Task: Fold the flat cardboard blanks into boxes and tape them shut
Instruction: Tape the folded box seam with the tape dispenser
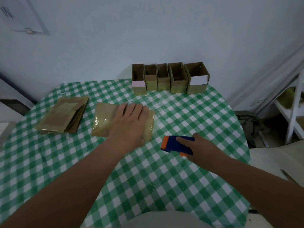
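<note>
Looking down, I see the table [49, 170] filling most of my view, draped in a green-and-white checked cloth and pushed up against a pale wall [148, 30]. To the far right stands a white shelf frame [294, 111] with a dark heap of cloth [251, 125] on the floor beside it.

At the far edge of the table a row of five folded boxes [170, 79] stands upright, open tops up, side by side and touching; the leftmost and rightmost each show a pale panel on the front. Near the left edge a stack of flat cardboard blanks [63, 115] lies fanned a little, well apart from the row.

Just right of that stack, in the middle of the table, lies the box I am working on [102, 122], resting on its side with glossy clear tape across its upper face. My left hand [130, 124] lies palm down on top of it, fingers straight and together, pressing flat on the cardboard rather than curling round it; the thumb drops over the near right edge.

My right hand [199, 150] is near, to the right and closer to me, gripping a blue tape dispenser [176, 143] with orange ends. My fingers wrap round its body and my thumb lies along the top. The dispenser sits low over the cloth, apart from the box; I cannot tell whether it touches the table.
</note>
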